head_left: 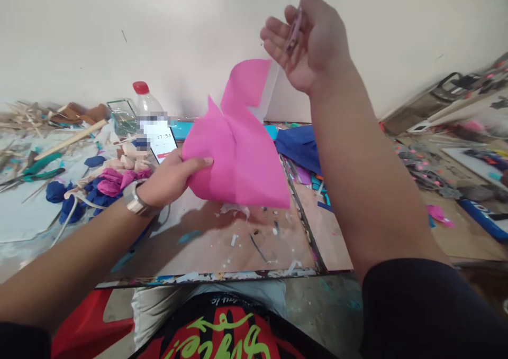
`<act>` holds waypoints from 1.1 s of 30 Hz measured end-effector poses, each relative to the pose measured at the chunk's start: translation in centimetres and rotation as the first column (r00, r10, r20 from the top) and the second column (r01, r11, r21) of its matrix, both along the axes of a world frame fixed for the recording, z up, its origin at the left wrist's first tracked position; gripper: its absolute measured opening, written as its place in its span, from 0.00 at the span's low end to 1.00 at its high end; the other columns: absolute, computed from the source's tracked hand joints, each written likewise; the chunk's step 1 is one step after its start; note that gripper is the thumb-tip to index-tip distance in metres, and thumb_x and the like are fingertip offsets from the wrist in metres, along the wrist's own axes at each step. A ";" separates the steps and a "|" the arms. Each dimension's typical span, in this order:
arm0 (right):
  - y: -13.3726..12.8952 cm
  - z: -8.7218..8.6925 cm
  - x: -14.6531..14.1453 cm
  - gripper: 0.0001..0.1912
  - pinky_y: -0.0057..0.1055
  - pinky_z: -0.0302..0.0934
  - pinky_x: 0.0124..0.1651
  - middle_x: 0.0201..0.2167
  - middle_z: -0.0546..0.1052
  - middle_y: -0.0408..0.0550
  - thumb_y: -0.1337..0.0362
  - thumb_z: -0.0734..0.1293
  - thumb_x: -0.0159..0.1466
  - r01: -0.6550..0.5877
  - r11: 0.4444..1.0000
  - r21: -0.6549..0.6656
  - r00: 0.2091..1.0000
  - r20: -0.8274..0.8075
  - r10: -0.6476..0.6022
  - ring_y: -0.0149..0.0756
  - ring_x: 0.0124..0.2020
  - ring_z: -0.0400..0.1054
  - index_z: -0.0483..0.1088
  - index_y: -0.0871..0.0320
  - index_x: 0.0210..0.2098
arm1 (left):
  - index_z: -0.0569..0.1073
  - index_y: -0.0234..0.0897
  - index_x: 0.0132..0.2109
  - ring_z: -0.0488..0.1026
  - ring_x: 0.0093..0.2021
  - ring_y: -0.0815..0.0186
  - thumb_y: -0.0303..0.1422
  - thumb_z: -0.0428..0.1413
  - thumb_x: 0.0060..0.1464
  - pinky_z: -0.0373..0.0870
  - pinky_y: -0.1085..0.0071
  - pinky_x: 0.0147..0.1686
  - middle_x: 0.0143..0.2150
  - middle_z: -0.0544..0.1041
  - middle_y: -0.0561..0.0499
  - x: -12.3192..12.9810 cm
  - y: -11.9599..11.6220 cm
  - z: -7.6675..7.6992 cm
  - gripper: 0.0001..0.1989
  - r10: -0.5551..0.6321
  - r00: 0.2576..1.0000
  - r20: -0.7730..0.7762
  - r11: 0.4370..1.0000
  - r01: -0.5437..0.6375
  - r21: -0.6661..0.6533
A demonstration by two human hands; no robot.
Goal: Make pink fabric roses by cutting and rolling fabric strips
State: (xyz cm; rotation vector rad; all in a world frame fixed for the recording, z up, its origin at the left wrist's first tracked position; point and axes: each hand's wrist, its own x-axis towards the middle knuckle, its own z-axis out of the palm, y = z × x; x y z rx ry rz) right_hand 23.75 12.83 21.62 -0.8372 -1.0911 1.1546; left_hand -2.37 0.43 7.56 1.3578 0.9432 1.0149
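A large pink sheet [246,153], curled at its upper end, hangs above the table. My left hand [170,176] pinches its left edge, thumb on top and the other fingers hidden behind it. Raised at the upper right, my right hand [297,47] is palm up and holds a small pinkish metal tool [294,31], perhaps scissors, blurred. Its fingers are partly curled and do not touch the sheet. A pale strip [271,92] runs along the sheet's upper right edge.
Behind my left hand stand a phone [161,142] and a red-capped bottle [146,100]. Crumpled pieces [113,182], green-handled pliers [39,168] and sticks lie left. Blue material [299,147] is behind the sheet; scraps dot the table [238,258].
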 end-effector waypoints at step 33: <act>-2.8 -18.3 -0.6 0.11 0.28 0.69 0.38 0.26 0.78 0.43 0.58 0.66 0.70 -0.148 0.882 -0.448 0.989 -0.065 0.133 0.32 0.28 0.72 0.72 0.57 0.33 | 0.62 0.54 0.68 0.78 0.45 0.62 0.28 0.62 0.45 0.76 0.69 0.40 0.60 0.74 0.52 3.3 -0.2 -1.9 0.42 -0.125 0.985 0.121 0.966 0.148 -0.210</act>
